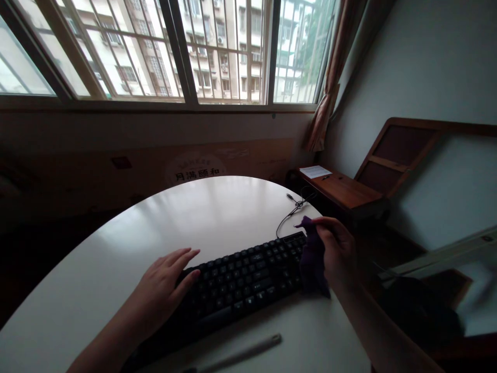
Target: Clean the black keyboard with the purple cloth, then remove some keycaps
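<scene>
A black keyboard (pixel 240 282) lies slanted across the white round table (pixel 155 223). My left hand (pixel 166 282) grips its far left edge, thumb over the keys and fingers stretched along the back side. In my right hand (pixel 337 248) a dark purple cloth (pixel 312 264) is pinched between thumb and fingers. The cloth hangs down over the keyboard's right end and covers some of its keys. Nearer to me, a grey stick-like tool (pixel 244 353) with a hole at its end rests on the table; its other end is dark and partly cut off.
A black cable (pixel 289 213) runs from the keyboard's back to the table's right edge, with its plug on the tabletop. Beyond stands a wooden bench (pixel 345 189) with a paper sheet (pixel 315 172). A barred window (pixel 225 52) and a curtain (pixel 328 98) are behind.
</scene>
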Tool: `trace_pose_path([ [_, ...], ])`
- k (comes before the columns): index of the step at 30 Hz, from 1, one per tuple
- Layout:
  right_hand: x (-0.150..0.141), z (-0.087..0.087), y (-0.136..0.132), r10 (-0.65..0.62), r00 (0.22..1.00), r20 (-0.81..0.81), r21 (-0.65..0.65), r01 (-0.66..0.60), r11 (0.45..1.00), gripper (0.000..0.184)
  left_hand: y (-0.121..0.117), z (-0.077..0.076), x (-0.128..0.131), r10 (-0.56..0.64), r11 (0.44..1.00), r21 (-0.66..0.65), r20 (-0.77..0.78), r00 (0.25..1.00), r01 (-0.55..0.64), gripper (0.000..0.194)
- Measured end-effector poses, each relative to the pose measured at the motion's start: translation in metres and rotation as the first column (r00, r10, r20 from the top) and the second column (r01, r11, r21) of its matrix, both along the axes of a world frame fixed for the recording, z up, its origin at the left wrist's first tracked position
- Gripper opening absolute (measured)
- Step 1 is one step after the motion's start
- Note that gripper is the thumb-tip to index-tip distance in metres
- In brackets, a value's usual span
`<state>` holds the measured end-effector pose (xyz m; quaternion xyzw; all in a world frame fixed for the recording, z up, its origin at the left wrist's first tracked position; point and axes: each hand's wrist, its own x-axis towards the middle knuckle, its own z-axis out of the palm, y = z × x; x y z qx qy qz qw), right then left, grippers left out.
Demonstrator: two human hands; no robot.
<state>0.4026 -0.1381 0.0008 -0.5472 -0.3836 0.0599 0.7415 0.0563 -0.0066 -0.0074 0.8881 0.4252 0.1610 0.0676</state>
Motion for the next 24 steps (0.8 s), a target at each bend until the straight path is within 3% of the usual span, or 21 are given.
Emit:
trace_pose_path([
  [4,0.005,0.0,0.002,0.03,0.999,-0.013,0.019,-0.03,0.999,0.013,-0.001,0.003,-0.001,-0.002,1.0,-0.01,-0.007,1.0,0.002,0.057],
  [7,0.005,-0.001,0.003,0.149,0.989,-0.023,-0.049,-0.15,0.987,0.017,-0.002,0.005,0.0,-0.015,1.0,-0.028,-0.024,1.0,0.014,0.057],
  [10,-0.002,-0.003,0.004,0.343,0.939,0.014,-0.194,-0.334,0.922,0.026,-0.002,0.004,-0.001,-0.022,0.999,-0.042,-0.022,1.0,0.021,0.055],
  [12,-0.009,-0.004,0.004,0.42,0.9,0.112,-0.278,-0.378,0.883,0.026,-0.001,0.002,-0.002,-0.024,0.999,-0.045,-0.013,1.0,0.024,0.054],
  [14,-0.016,-0.006,0.005,0.465,0.84,0.278,-0.341,-0.367,0.866,0.023,0.001,0.001,-0.003,-0.027,0.999,-0.048,-0.003,1.0,0.026,0.053],
  [16,-0.022,-0.008,0.006,0.503,0.732,0.459,-0.391,-0.342,0.854,0.023,0.003,0.0,-0.004,-0.029,0.998,-0.055,0.004,1.0,0.029,0.052],
  [19,-0.026,-0.012,0.009,0.492,0.575,0.653,-0.464,-0.21,0.861,0.022,0.004,-0.002,-0.003,-0.029,0.997,-0.078,0.004,1.0,0.029,0.051],
  [24,-0.018,-0.015,0.012,0.449,0.532,0.718,-0.555,0.049,0.83,0.012,0.003,-0.002,-0.002,-0.023,0.995,-0.101,-0.036,0.999,0.02,0.052],
])
